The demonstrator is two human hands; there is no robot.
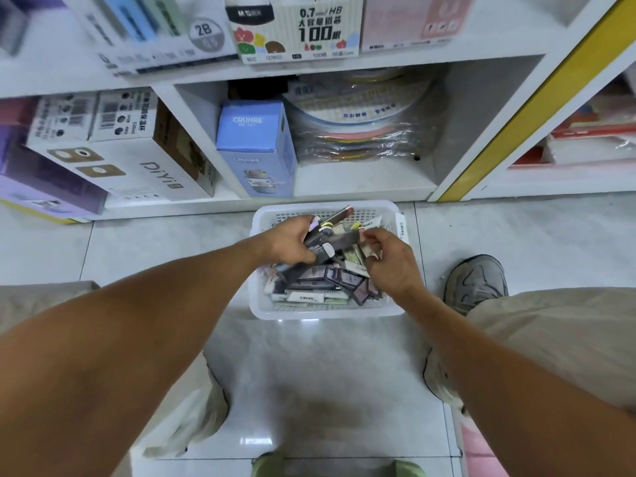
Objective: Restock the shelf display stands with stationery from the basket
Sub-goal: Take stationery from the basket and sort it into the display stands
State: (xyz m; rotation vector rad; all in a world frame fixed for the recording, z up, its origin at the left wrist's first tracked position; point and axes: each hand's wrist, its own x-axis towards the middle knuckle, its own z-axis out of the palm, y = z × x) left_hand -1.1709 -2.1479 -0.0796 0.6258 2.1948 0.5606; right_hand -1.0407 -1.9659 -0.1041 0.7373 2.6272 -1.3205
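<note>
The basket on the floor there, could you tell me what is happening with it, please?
A person bends over the white basket of stationery on the tiled floor before the shelves. The left hand grips a bundle of dark packets above it. The right hand picks at the small items beside that bundle.

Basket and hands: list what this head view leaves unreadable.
- Basket bottom layer: buried under loose packs.
- Dark packs in left hand: labels blurred, count unclear.
- Right hand fingertips: what they pinch is too small.
- Upper shelf boxes: cut off by top edge.
</note>
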